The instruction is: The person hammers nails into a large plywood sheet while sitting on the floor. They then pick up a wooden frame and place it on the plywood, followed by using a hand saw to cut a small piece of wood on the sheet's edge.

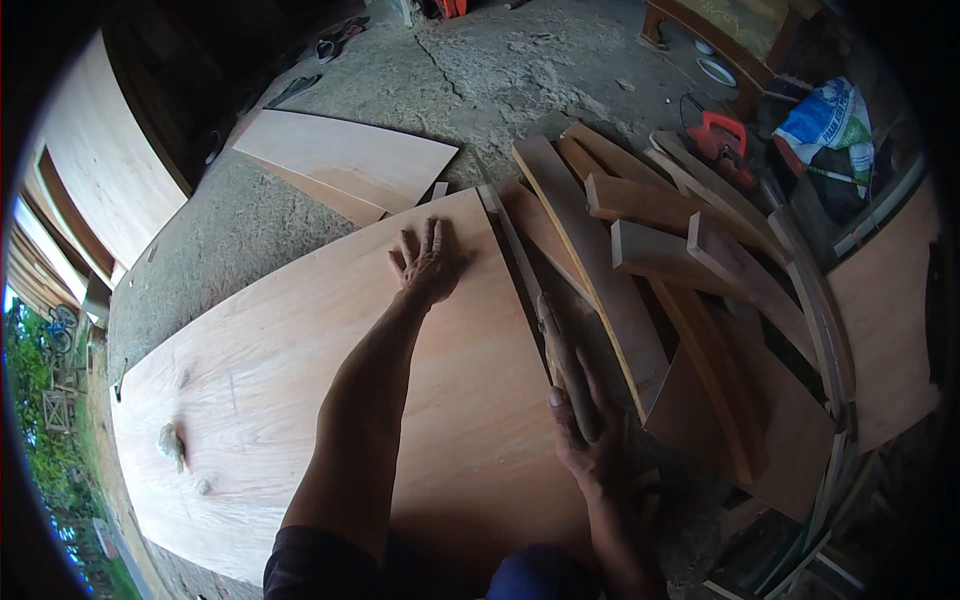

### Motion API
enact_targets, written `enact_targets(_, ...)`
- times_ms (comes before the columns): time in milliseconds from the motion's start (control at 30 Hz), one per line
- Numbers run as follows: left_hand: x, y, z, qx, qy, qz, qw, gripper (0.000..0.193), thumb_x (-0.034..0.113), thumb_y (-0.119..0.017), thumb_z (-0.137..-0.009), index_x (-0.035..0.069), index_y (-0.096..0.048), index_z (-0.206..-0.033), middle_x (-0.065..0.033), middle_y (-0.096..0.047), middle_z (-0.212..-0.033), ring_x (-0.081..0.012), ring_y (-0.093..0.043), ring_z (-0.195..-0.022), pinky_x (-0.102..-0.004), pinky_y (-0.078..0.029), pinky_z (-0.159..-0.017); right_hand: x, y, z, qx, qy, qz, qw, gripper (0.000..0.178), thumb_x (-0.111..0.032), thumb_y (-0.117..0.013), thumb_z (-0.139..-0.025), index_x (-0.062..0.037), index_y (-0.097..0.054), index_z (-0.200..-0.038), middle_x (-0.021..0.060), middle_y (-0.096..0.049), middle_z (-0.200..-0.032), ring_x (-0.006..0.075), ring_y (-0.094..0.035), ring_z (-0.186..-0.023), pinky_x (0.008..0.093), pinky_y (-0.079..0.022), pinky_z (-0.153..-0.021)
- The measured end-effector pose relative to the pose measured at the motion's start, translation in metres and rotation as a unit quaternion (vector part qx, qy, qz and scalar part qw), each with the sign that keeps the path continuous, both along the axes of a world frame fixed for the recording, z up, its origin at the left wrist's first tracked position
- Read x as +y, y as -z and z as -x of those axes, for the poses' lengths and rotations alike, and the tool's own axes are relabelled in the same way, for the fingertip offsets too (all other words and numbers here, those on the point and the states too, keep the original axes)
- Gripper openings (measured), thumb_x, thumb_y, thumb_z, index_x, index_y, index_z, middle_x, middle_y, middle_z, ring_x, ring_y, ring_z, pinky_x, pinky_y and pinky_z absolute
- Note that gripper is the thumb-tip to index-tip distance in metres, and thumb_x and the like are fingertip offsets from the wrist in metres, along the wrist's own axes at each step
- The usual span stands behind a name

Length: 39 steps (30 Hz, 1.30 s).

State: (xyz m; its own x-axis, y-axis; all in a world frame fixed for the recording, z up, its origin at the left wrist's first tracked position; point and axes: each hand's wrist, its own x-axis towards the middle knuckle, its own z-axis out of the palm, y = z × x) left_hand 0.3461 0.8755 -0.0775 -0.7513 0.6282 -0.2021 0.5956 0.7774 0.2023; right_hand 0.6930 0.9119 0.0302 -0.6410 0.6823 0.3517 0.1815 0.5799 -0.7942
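A large pale plywood sheet (300, 340) lies in front of me. My left hand (428, 265) rests flat near its far right corner, fingers spread, with nothing in it. Beside the sheet's right edge, my right hand (588, 440) is wrapped round the worn wooden handle of a hand tool (570, 370). The tool lies in line with that edge and points away from me; its working end is too dark to make out. A narrow strip (508, 235) runs along the same edge ahead of the tool. A small crumpled plastic bag (172, 447) sits on the sheet's left part.
Right of the sheet lie several stacked wooden boards (650, 250), some curved. A red power tool (722, 140) and a blue-and-white sack (828, 130) are beyond them. Cut plywood pieces (350, 155) lie on the concrete floor (520, 80); tall panels (105, 150) stand at the left.
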Motion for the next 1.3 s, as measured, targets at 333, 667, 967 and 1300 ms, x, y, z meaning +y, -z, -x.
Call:
enact_targets(333,0.003,-0.032,0.006,-0.037,0.002,0.01,0.999,0.09,0.067,-0.05,-0.095,0.023,-0.013,-0.164,-0.0026,-0.006,-0.172,-0.0442,0.005,-0.155,-0.0726,-0.001,-0.116,0.009,-0.004,0.022,-0.02,-0.005,-0.017,1.0,0.053,-0.032,-0.072,-0.093,-0.0064,-0.06,-0.137,0.0218,-0.065,-0.128,0.0411,-0.066,-0.114,0.0461,-0.055,-0.094)
enact_targets(667,0.01,-0.017,0.035,-0.042,-0.017,-0.044,0.998,0.066,0.051,-0.041,-0.104,0.031,-0.018,-0.162,0.0042,-0.009,-0.171,-0.0443,0.004,-0.155,-0.0708,0.0,-0.118,0.013,0.014,0.009,-0.051,-0.011,0.07,0.996,0.069,-0.05,-0.059,-0.096,0.0038,-0.056,-0.139,0.0237,-0.072,-0.107,0.0322,-0.072,-0.095,0.0419,-0.056,-0.084)
enact_targets(967,0.006,0.001,0.04,-0.03,-0.023,-0.033,0.999,0.066,0.05,-0.036,-0.105,0.03,-0.015,-0.163,0.0046,-0.006,-0.172,-0.0443,0.006,-0.155,-0.0709,0.001,-0.118,0.008,0.003,0.016,-0.059,-0.021,0.037,0.997,0.064,-0.044,-0.06,-0.096,0.0043,-0.056,-0.138,0.0247,-0.07,-0.115,0.0384,-0.071,-0.104,0.0442,-0.056,-0.09)
enact_targets(1300,0.01,-0.009,0.038,-0.046,-0.03,-0.033,0.998,0.066,0.056,-0.035,-0.105,0.033,-0.015,-0.163,0.0057,-0.005,-0.172,-0.044,0.005,-0.155,-0.0693,0.002,-0.119,0.006,0.006,0.016,-0.075,0.006,0.031,0.997,0.06,-0.046,-0.063,-0.096,-0.0023,-0.059,-0.138,0.0217,-0.07,-0.116,0.0362,-0.071,-0.101,0.0447,-0.056,-0.087)
